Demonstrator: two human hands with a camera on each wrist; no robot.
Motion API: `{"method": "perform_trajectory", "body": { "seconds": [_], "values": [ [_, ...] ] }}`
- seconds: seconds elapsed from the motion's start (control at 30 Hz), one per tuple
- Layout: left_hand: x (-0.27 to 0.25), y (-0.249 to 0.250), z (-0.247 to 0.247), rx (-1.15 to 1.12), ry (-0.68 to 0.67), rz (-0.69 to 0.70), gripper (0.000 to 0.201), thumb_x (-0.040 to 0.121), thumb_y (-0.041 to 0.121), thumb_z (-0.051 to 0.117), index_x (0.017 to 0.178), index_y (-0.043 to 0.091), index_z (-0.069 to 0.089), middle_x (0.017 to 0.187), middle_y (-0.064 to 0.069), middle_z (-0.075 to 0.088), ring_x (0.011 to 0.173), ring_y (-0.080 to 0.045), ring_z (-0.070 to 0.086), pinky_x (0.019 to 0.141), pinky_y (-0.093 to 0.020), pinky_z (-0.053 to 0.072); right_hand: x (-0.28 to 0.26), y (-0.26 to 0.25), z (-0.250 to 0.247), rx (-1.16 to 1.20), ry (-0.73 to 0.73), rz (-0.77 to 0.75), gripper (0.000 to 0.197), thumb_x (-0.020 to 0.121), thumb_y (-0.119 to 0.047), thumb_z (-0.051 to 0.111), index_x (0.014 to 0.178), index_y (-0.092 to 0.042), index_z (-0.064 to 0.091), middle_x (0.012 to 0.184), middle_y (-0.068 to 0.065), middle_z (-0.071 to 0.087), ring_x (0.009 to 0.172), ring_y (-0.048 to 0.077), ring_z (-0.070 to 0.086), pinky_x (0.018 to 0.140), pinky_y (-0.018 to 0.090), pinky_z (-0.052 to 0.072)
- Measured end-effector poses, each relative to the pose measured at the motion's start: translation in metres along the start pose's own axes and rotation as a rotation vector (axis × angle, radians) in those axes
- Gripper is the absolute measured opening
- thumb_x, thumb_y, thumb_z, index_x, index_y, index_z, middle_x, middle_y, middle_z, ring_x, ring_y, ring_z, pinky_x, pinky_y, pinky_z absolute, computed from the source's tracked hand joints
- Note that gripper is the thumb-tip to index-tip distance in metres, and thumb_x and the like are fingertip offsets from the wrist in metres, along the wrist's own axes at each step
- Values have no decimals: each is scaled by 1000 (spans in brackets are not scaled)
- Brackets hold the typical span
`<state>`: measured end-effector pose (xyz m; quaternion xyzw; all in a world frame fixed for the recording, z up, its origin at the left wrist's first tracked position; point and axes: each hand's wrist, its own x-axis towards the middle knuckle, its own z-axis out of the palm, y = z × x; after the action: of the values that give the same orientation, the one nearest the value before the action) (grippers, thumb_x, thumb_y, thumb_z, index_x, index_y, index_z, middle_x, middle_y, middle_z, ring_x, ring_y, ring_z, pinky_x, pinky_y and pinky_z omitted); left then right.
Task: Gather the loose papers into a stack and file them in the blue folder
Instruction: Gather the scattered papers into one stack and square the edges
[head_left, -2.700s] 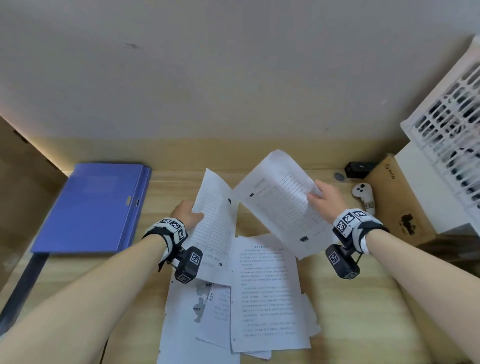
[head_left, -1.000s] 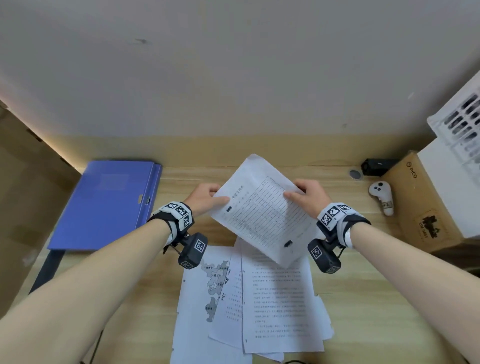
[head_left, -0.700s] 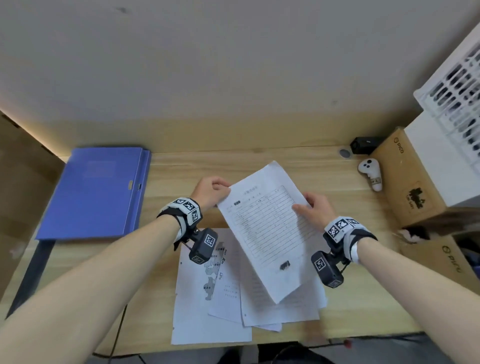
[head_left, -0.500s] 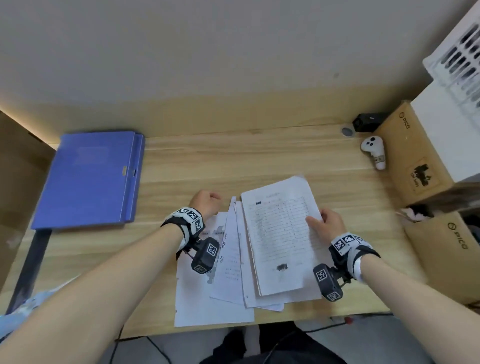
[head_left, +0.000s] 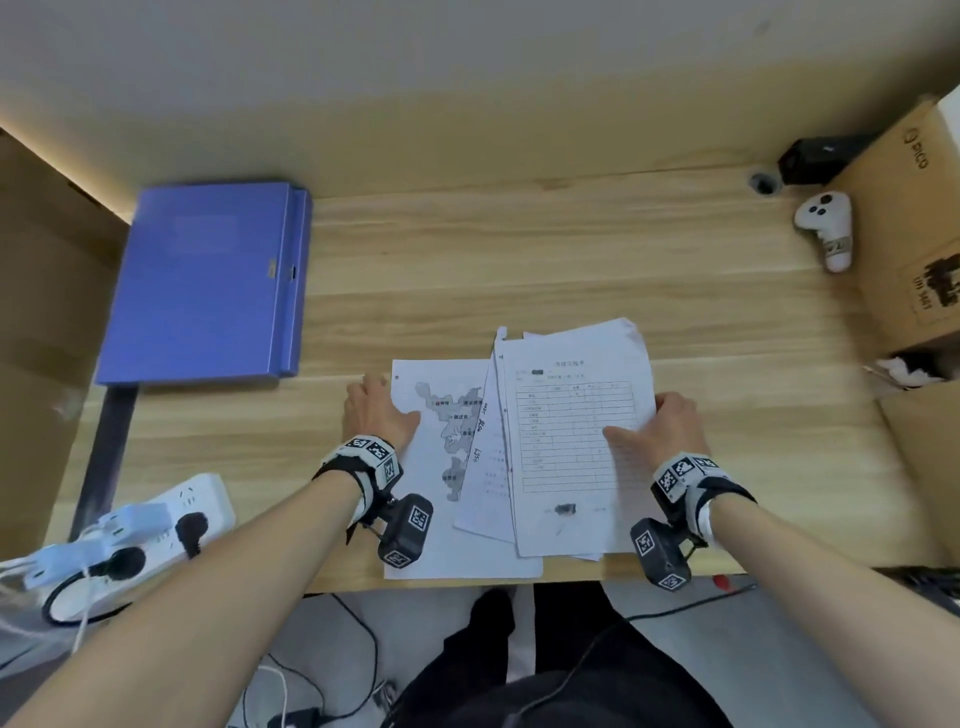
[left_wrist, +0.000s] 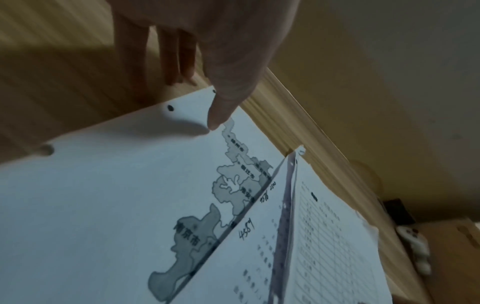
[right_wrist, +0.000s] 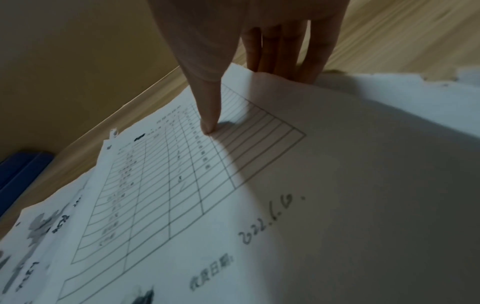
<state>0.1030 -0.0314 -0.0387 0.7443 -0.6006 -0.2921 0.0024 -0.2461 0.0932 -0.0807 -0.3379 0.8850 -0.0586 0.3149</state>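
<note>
Several loose papers lie overlapped near the desk's front edge: a map sheet (head_left: 441, 379) at the left, a handwritten sheet (head_left: 485, 483) in the middle, and a table form (head_left: 571, 431) on top at the right. My left hand (head_left: 376, 410) stands at the map sheet's left edge, thumb (left_wrist: 221, 111) pressing the sheet (left_wrist: 103, 195), straight fingers (left_wrist: 176, 61) touching the desk beside it. My right hand (head_left: 665, 426) pinches the table form's right edge, thumb (right_wrist: 210, 115) on top and fingers (right_wrist: 285, 51) tucked under. The blue folder (head_left: 208, 280) lies closed at the far left.
A white power strip (head_left: 171, 519) with plugs sits at the front left. A white controller (head_left: 826, 228), a small black device (head_left: 815, 156) and a cardboard box (head_left: 904, 234) stand at the right. Cardboard (head_left: 47, 312) borders the left. The papers reach the desk's front edge.
The sheets I held up in both hands have come down onto the pile. My left hand let go and moved to the map sheet's left edge. The right hand still holds the form's edge.
</note>
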Motion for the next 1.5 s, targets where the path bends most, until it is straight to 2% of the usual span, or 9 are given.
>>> {"method": "perform_trajectory", "body": {
  "seconds": [0.13,0.37,0.57,0.8,0.97,1.07,1.27,1.4,1.5],
  "values": [
    [-13,-8,-1,-106,-134,-149,47,81,24,67,120,7,46,106,-9,64,96,-34,65,77,-38,54,0,-8,18,25,-29,-3,82,34,-72,72,96,-21,58,93,-2,65,81,21,66,63,40,60],
    [-23,-5,17,-433,-172,-140,32,96,19,44,124,9,56,119,-10,65,91,-28,59,79,-34,48,-37,-53,34,56,-61,-71,74,37,-64,73,97,-23,56,96,-3,64,85,20,65,65,40,60],
    [-29,-7,34,-710,-248,-181,52,79,61,52,110,23,67,109,2,74,99,-25,69,93,-43,54,-67,-77,39,119,-82,-97,48,69,-45,74,102,-21,50,92,-4,62,81,22,64,72,40,56],
    [-36,8,27,-770,-300,-150,17,88,16,68,105,18,70,107,-5,75,99,-29,71,95,-47,56,-64,-77,34,232,-118,-201,40,69,-46,72,94,-17,60,88,-2,68,80,18,67,73,40,58],
    [-34,36,-10,-856,-317,-3,25,92,10,67,117,7,68,114,-9,73,103,-26,71,90,-39,56,-57,-88,-4,557,-163,-176,61,72,-32,86,119,-12,53,106,0,66,93,16,64,83,30,53],
    [-30,63,-44,-906,-310,92,14,89,12,72,102,14,72,107,-9,76,98,-25,73,91,-43,58,-56,-111,-44,662,-202,-239,41,79,-25,82,113,-9,65,102,-1,72,86,7,67,64,10,49],
    [-28,131,-126,-1062,-248,359,17,80,6,79,92,17,74,86,7,79,83,-8,76,80,-31,59,-65,-162,-135,997,-52,-417,19,76,-11,82,92,-15,73,87,-2,78,91,22,73,76,26,59],
    [-30,152,-147,-1013,-256,553,35,77,3,81,103,24,69,101,8,78,96,-6,73,84,-20,57,-73,-165,-162,1081,-43,-574,47,74,-7,83,117,-11,66,110,5,75,102,18,70,87,32,58],
    [-27,142,-128,-925,-270,545,48,74,7,85,111,29,65,111,8,73,105,-7,69,90,-19,54,-72,-149,-154,1008,-54,-542,45,67,-12,88,108,-19,70,103,1,77,97,16,71,81,32,56]
  ]
}}
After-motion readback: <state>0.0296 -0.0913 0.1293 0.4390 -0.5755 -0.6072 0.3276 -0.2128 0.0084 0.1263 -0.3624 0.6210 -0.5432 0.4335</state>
